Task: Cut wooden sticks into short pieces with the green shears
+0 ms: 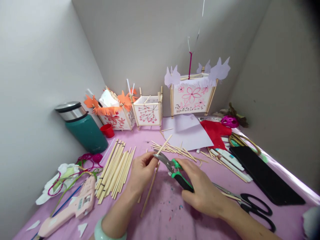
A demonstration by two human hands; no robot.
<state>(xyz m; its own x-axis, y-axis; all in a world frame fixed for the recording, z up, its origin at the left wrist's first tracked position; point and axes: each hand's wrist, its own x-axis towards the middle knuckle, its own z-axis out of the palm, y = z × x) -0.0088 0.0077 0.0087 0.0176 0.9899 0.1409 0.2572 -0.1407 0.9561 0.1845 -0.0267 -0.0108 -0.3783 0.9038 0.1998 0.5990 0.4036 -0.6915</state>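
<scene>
My left hand [142,171] pinches a thin wooden stick [164,144] that points up and away over the table. In my right hand [201,186] is a pair of green-and-black pruning shears [176,170], its fingers wrapped round the handles. The shears' metal blades reach to the stick right beside my left fingertips; whether they have cut into it I cannot tell. Below my left hand, loose sticks [150,191] lie on the pink cloth. A row of bundled sticks [113,171] lies left of that hand, and more cut sticks [172,148] are scattered beyond the blades.
Paper lanterns [147,113] stand at the back; one with lilac trim [192,96] hangs from a wire. On the left are a teal bottle [85,131], a red cup [107,130] and a pink glue gun [72,206]. Black scissors [252,203] and a phone [265,175] lie right.
</scene>
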